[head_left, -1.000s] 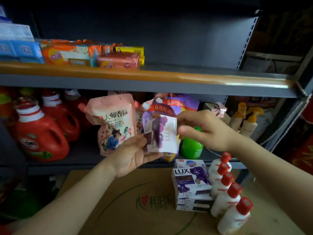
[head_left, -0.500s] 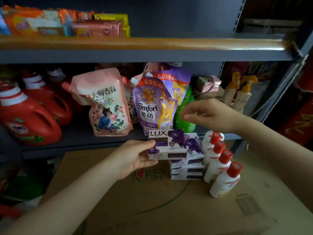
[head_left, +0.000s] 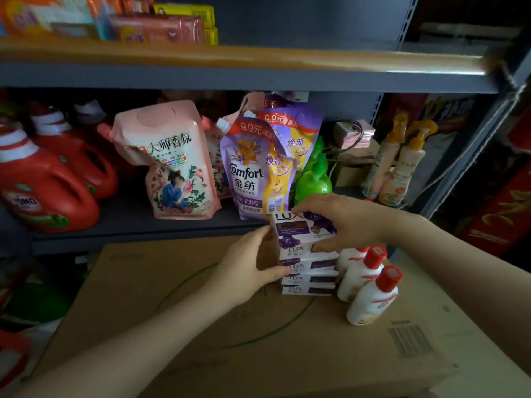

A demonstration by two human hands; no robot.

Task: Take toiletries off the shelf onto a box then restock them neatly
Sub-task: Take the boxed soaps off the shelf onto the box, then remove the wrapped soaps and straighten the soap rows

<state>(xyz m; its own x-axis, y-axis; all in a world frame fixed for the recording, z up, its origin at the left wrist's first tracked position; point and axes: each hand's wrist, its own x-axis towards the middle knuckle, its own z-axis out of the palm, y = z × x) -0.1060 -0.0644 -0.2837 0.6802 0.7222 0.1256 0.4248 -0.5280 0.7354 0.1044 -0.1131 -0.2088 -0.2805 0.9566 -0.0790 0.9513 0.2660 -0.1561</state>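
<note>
A stack of purple and white Lux soap boxes [head_left: 309,271] stands on a brown cardboard box [head_left: 218,334] in front of the shelf. My right hand [head_left: 344,222] grips the top soap box [head_left: 298,228] from above and the right, fingers curled over it. My left hand [head_left: 250,265] presses flat against the stack's left side with straight fingers. Three white bottles with red caps [head_left: 370,294] lie in a row just right of the stack.
The grey shelf [head_left: 138,225] behind holds red detergent jugs [head_left: 48,191], a pink refill pouch [head_left: 172,162], purple Comfort pouches [head_left: 258,168], a green bottle [head_left: 313,182] and orange-capped spray bottles [head_left: 402,162]. The upper shelf [head_left: 258,73] carries orange packets.
The soap box that my left hand held has come down onto the stack. My right hand dropped from the air onto that top box, and my left hand moved to the stack's side.
</note>
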